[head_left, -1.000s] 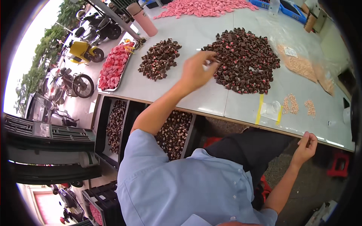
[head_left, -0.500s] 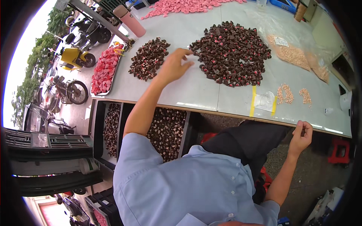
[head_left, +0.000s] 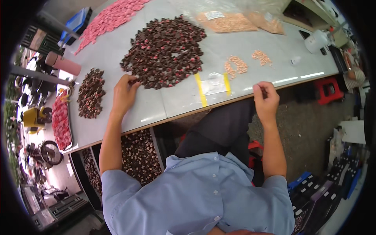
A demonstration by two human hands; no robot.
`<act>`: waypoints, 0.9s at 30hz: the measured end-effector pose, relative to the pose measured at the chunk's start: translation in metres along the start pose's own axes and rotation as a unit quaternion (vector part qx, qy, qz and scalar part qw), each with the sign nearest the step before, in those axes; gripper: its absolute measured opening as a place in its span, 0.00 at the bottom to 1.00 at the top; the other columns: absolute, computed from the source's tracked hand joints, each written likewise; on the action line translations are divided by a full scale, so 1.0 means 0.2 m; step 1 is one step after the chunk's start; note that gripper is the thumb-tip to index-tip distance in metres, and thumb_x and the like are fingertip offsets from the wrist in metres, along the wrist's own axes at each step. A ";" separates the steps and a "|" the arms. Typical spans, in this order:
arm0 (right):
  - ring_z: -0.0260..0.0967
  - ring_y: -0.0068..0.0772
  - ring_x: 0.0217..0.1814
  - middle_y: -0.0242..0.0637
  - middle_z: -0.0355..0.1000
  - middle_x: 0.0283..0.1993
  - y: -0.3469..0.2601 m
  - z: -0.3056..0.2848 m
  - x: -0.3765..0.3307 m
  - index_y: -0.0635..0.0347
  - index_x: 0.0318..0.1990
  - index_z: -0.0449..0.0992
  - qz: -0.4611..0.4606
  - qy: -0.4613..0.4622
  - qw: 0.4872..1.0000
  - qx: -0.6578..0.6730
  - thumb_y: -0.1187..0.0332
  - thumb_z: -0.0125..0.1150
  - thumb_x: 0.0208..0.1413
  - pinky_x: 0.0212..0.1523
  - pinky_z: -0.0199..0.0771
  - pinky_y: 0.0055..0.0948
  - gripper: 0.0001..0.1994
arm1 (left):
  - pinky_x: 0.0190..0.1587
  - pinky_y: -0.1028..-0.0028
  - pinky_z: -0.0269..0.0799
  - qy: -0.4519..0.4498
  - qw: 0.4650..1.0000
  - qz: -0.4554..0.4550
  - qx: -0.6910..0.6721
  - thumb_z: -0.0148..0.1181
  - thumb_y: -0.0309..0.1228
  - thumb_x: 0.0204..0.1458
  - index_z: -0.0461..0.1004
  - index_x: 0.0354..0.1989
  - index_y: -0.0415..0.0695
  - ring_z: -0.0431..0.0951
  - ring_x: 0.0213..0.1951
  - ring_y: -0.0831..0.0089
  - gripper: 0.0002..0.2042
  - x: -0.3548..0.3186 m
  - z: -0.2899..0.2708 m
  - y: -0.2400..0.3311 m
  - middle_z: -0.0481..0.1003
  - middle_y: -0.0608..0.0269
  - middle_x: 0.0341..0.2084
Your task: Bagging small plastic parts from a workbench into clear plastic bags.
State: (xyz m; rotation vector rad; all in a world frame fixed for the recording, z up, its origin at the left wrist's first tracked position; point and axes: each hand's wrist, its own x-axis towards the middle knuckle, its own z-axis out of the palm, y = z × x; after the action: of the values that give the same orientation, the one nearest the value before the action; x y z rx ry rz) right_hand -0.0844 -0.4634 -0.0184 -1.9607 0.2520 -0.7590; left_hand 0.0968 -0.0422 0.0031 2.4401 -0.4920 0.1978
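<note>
A large heap of small dark brown pieces with pink spots lies on the grey table. My left hand is at its near left edge, thumb and finger pinched round a small dark piece. To the left of that hand lies a smaller heap of dark pieces with pale parts. My right hand hovers by the table's front edge, fingers curled and thumb against them; what they hold, if anything, is hidden. Between the hands, yellow tape strips flank a clear round piece on the tabletop.
Small beige pieces lie in two little heaps beyond my right hand. Behind them are plastic bags of beige pieces. Pink pieces spread at the far left, near a pink bottle. A tray of red-pink pieces stands left.
The view has turned to the right. My left hand has moved from between the two dark heaps to the large heap's near edge, its fingers closing. My right hand stays curled near the table edge.
</note>
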 end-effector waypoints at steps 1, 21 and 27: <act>0.64 0.12 0.29 0.25 0.72 0.30 -0.02 0.02 0.02 0.64 0.38 0.75 0.020 -0.010 1.000 0.000 0.73 0.63 0.60 0.30 0.67 0.16 0.04 | 0.39 0.68 0.72 0.015 1.000 0.019 0.017 0.65 0.26 0.52 0.75 0.42 0.37 0.78 0.33 0.63 0.11 0.00 0.01 0.00 0.78 0.51 0.32; 0.76 0.36 0.27 0.39 0.76 0.28 -0.01 0.17 0.20 0.60 0.36 0.75 -0.080 -0.104 0.965 -0.227 0.72 0.62 0.55 0.29 0.72 0.32 0.04 | 0.40 0.77 0.79 -0.480 0.767 -0.109 -0.411 0.64 0.23 0.56 0.77 0.46 0.33 0.83 0.37 0.73 0.11 0.10 0.27 0.57 0.78 0.59 0.36; 0.76 0.22 0.31 0.35 0.78 0.33 -0.03 0.10 0.08 0.65 0.37 0.74 -0.001 -0.046 0.998 -0.034 0.79 0.60 0.57 0.30 0.73 0.21 0.02 | 0.44 0.77 0.79 -0.485 0.717 -0.118 -0.488 0.66 0.24 0.54 0.77 0.44 0.35 0.83 0.41 0.67 0.11 0.09 0.30 0.53 0.76 0.58 0.41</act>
State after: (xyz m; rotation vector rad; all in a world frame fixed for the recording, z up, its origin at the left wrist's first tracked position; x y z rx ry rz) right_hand -0.0607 -0.4531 -0.0135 -2.0540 0.2233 -0.6670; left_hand 0.0727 -0.1611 0.0203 1.3185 -0.4991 -1.2155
